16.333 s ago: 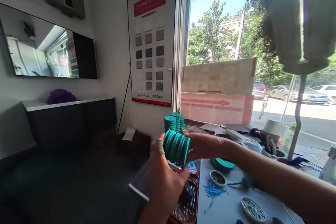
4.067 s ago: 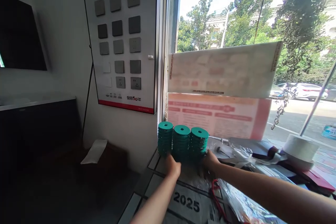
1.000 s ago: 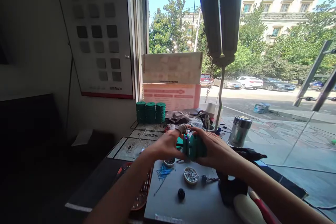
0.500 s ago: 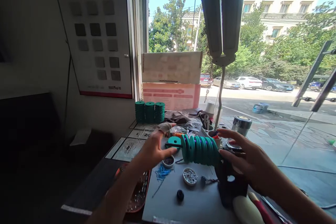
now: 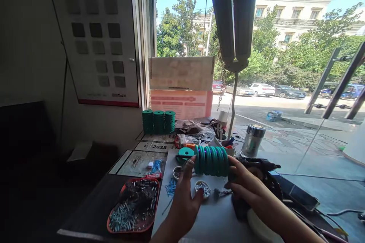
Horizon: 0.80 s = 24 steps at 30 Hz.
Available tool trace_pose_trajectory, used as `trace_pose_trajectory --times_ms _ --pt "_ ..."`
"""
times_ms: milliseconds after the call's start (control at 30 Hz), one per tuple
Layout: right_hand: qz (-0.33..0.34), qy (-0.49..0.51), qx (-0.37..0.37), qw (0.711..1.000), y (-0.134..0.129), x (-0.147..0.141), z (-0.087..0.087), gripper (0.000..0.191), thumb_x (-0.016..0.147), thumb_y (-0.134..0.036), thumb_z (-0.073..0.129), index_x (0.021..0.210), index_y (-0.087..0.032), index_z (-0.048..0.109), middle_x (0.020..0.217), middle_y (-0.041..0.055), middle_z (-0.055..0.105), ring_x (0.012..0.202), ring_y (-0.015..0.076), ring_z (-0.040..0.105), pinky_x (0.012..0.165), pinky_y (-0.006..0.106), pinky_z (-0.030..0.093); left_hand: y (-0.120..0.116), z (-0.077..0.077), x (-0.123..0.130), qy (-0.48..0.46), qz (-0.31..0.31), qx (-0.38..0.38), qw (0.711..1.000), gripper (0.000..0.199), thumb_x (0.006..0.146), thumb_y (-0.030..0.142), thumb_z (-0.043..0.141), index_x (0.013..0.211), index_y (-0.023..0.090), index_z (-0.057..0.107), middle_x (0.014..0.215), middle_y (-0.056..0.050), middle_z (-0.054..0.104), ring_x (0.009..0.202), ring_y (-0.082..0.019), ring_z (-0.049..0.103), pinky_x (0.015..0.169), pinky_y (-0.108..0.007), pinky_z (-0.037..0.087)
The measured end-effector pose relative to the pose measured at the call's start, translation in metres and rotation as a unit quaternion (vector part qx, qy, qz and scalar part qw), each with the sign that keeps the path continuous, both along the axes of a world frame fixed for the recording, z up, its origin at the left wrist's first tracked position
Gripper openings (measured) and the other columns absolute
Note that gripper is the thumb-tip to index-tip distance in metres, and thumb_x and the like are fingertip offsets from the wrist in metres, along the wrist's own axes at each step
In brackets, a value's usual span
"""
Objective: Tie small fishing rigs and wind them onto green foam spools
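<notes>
A row of green foam thread spools [image 5: 212, 160] sits side by side above the grey board, with bits of purple at the upper edges. A dark rod sticks out at its left end. My left hand [image 5: 185, 197] is at that end, fingertips against or very close to the outermost spool, thumb spread below. At the other end my right hand [image 5: 251, 188] has its fingers against the last spool and its thumb apart. One more green spool [image 5: 186, 152] lies flat behind the rod. Whatever holds the rod on the right is mostly hidden by my right hand.
Left stands a red-rimmed tray [image 5: 107, 224] of small metal parts. A white bowl of beads [image 5: 203, 190] and blue strips [image 5: 171, 186] lie below the row. Stacked green spools [image 5: 158, 122] stand at the back; right are a lidded jar [image 5: 253, 141] and a phone [image 5: 302, 196].
My left hand has moved right and down to the row's left end. The right hand has closed in on the other end. The row looks shorter and tighter. The view has shifted right.
</notes>
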State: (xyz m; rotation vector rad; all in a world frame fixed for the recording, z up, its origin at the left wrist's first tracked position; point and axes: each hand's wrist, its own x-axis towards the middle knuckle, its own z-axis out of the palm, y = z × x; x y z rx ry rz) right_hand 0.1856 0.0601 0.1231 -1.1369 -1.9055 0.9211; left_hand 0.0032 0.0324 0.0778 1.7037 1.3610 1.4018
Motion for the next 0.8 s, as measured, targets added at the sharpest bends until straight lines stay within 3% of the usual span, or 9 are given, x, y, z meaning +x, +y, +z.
trace_pose_trajectory --times_ms 133,267,367,500,600,633,700,733,800 --pt "0.023 0.036 -0.036 0.998 -0.001 -0.007 -0.006 0.063 0.072 -0.025 0.041 0.132 -0.020 0.023 0.094 0.0045 0.061 0.074 0.0186 0.058 0.059 0.029 0.046 -0.001 -0.006 -0.002 -0.009 0.020 0.024 0.999 0.065 0.075 0.012 0.043 0.133 0.028 0.018 0.139 -0.004 0.025 0.124 -0.021 0.026 0.101 -0.041 0.023" --pt "0.014 0.085 -0.038 0.996 -0.001 -0.011 -0.020 0.065 0.069 -0.027 0.043 0.131 -0.022 0.023 0.113 0.0073 0.052 0.079 0.0194 0.057 0.061 0.030 0.046 -0.001 -0.017 0.005 -0.012 0.038 0.008 0.999 0.063 0.074 0.013 0.045 0.131 0.027 0.023 0.137 -0.004 0.030 0.122 -0.022 0.030 0.099 -0.040 0.027" --pt "0.017 0.142 -0.074 0.987 -0.005 -0.034 -0.024 0.070 0.065 -0.025 0.046 0.131 -0.021 0.023 0.121 0.0090 0.044 0.084 0.0210 0.055 0.062 0.031 0.045 -0.006 -0.024 -0.003 0.002 0.096 -0.008 0.995 0.066 0.072 0.013 0.047 0.131 0.025 0.021 0.136 -0.007 0.031 0.118 -0.024 0.036 0.095 -0.039 0.032" --pt "0.082 0.237 -0.143 0.957 -0.016 -0.113 -0.022 0.076 0.057 -0.015 0.046 0.130 -0.019 0.027 0.104 0.0065 0.055 0.085 0.0201 0.053 0.068 0.030 0.041 -0.023 -0.029 -0.068 0.048 0.227 0.039 0.972 0.061 0.076 0.021 0.042 0.132 0.023 0.017 0.128 -0.010 0.040 0.111 -0.023 0.044 0.093 -0.041 0.035" --pt "0.190 0.361 -0.206 0.889 -0.004 -0.189 -0.026 0.073 0.053 -0.010 0.045 0.124 -0.025 0.037 0.088 -0.0001 0.060 0.074 0.0159 0.054 0.064 0.026 0.040 -0.028 -0.016 -0.133 0.159 0.326 0.096 0.927 0.060 0.075 0.023 0.046 0.130 0.025 0.022 0.124 -0.009 0.042 0.114 -0.025 0.040 0.094 -0.043 0.034" --pt "0.209 0.397 -0.227 0.865 0.007 -0.211 -0.030 0.069 0.052 -0.010 0.045 0.120 -0.025 0.041 0.084 -0.0013 0.060 0.072 0.0153 0.053 0.061 0.024 0.040 -0.022 -0.008 -0.149 0.213 0.344 0.115 0.907 0.059 0.074 0.021 0.046 0.129 0.025 0.025 0.125 -0.008 0.039 0.116 -0.024 0.037 0.095 -0.042 0.033" --pt "0.147 0.437 -0.249 0.851 0.040 -0.245 -0.042 0.054 0.051 -0.011 0.048 0.104 -0.022 0.053 0.075 -0.0025 0.061 0.068 0.0140 0.053 0.057 0.022 0.038 0.001 0.009 -0.167 0.326 0.324 0.118 0.880 0.056 0.074 0.015 0.043 0.127 0.023 0.030 0.125 -0.009 0.036 0.119 -0.023 0.033 0.098 -0.040 0.029" --pt "0.095 0.438 -0.277 0.850 0.061 -0.256 -0.048 0.045 0.053 -0.013 0.051 0.097 -0.022 0.056 0.070 -0.0031 0.060 0.066 0.0136 0.053 0.056 0.021 0.038 0.020 0.017 -0.170 0.362 0.322 0.085 0.871 0.056 0.073 0.011 0.041 0.127 0.021 0.031 0.124 -0.010 0.035 0.119 -0.023 0.032 0.099 -0.038 0.028" --pt "0.053 0.436 -0.301 0.846 0.106 -0.269 -0.062 0.030 0.064 -0.023 0.052 0.094 -0.021 0.054 0.068 -0.0027 0.059 0.062 0.0136 0.053 0.053 0.023 0.039 0.067 0.029 -0.167 0.439 0.287 -0.026 0.851 0.061 0.072 0.007 0.039 0.130 0.021 0.027 0.129 -0.010 0.031 0.120 -0.023 0.031 0.098 -0.034 0.029"
